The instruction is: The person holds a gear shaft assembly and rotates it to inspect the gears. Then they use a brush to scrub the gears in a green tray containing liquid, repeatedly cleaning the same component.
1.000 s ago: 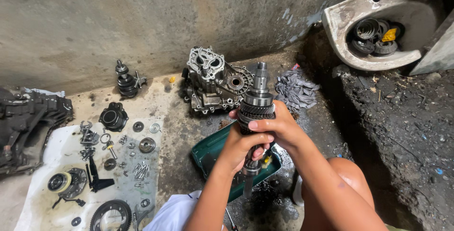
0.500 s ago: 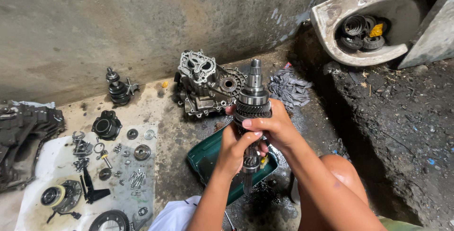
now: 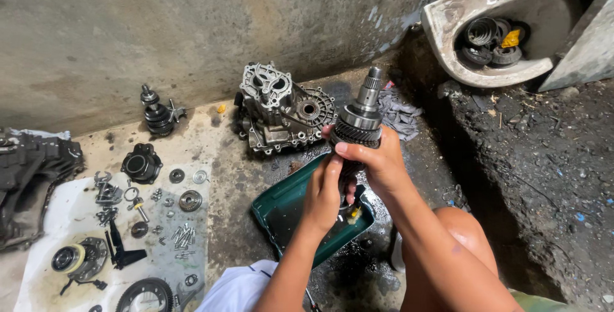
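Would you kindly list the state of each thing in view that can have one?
Gear shaft: upright, gripped by both hands.
Left hand: closed low on the shaft.
Right hand: closed around the gears.
Green tray: open, oily, under the shaft.
Gearbox housing: open, on the floor.

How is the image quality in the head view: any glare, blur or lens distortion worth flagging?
Head view: soft, even daylight without hard shadows; the grey splined gear shaft and both hands, left and right, look sharp; wet sheen on oily floor near the dark green plastic tray; wide-angle stretching at the edges; the broken white ceramic basin is bright but not blown out.
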Motion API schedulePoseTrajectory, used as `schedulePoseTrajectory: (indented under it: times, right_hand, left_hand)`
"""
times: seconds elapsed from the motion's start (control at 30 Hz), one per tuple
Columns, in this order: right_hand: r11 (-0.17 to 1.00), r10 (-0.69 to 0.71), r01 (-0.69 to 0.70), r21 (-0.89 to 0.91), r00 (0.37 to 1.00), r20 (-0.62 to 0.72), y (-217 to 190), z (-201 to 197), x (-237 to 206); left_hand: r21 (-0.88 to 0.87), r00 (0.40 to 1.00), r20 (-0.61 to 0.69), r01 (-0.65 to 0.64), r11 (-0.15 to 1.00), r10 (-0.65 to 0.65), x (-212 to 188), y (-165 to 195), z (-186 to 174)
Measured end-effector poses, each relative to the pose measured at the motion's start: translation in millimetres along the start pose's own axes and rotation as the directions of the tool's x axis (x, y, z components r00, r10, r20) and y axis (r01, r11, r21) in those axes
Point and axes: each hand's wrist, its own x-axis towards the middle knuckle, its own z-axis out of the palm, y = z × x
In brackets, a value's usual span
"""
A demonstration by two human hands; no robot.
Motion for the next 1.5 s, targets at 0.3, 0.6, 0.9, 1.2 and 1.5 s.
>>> schedulePoseTrajectory:
  times: [0.3,0.6,0.9,1.2,1.5]
  right_hand:
    - [0.971,-0.100,0.104,-0.215,0.995,0.032,11.2,-3.5,4.9]
    - [0.974,-0.133,0.136,-0.182,0.991,0.027,12.4,-3.8,4.0]
    - [1.000,0.009,-0.011,0.020,0.994,0.108,6.5,-11.3,2.8]
    - [0.967,-0.185,0.193,-0.168,0.981,0.062,18.6,-14.8,3.8]
    - [0.981,-0.047,-0.028,0.194,0.925,0.376,-7.1,-28.9,1.2]
  left_hand:
    - [-0.078,0.992,-0.056,0.109,0.991,-0.113,5.8,-11.6,-2.6]
    - [-0.049,0.987,-0.123,0.098,0.994,-0.104,0.1,0.0,1.3]
    - [-0.202,0.996,0.008,0.083,0.976,-0.083,-2.0,5.0,-0.2]
    - [0.059,0.997,-0.030,-0.075,0.995,0.077,-3.0,4.6,-1.5]
    - [-0.196,0.992,0.093,-0.066,0.978,0.086,-11.2,19.7,-7.9]
